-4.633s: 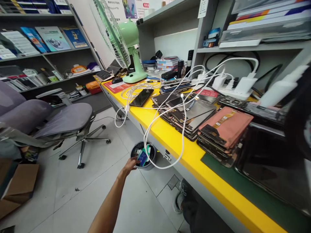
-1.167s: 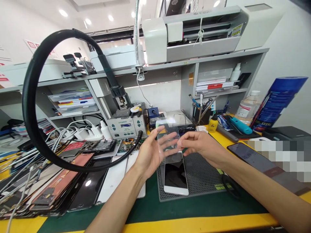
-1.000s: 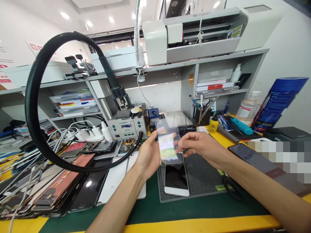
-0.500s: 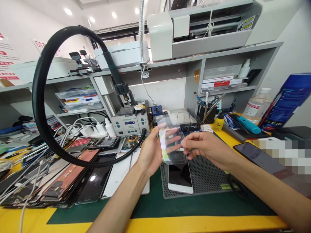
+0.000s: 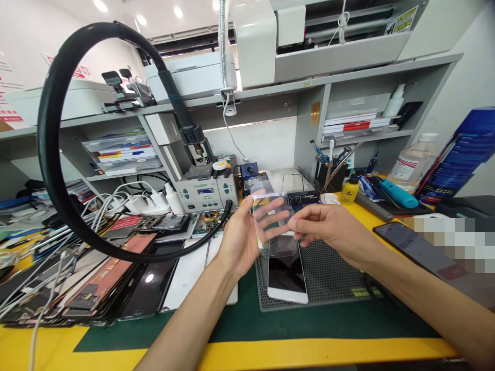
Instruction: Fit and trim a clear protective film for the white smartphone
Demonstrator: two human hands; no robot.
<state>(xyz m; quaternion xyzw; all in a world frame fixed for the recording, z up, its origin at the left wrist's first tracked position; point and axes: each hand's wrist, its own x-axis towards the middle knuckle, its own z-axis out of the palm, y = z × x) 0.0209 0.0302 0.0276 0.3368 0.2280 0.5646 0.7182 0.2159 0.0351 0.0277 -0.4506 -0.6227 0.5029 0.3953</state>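
Observation:
A clear, phone-shaped plastic sheet (image 5: pixel 277 248) with rounded corners is held up between my hands; I cannot tell whether it is a film or a thin case. My left hand (image 5: pixel 242 232) grips its left edge, thumb in front and fingers spread behind, showing through the plastic. At the right edge, my right hand (image 5: pixel 323 226) pinches with thumb and fingertips. Just below lies a white-framed phone (image 5: pixel 286 278) with a dark screen, its upper end partly covered by the sheet. That phone rests on a grey perforated mat (image 5: pixel 328 275).
Stacked phone screens and parts (image 5: pixel 108 273) lie to the left, beside a white tablet (image 5: pixel 189 278). A black hose (image 5: pixel 50 154) loops up from a hot-air station (image 5: pixel 204 190). Another phone (image 5: pixel 410 247), a yellow bottle (image 5: pixel 349 190) and a tool holder (image 5: pixel 328 172) stand or lie at right.
The view has tipped slightly downward and shifted. Both hands keep hold of the clear sheet, whose tilt and reflections differ a little. The white-framed phone stays put.

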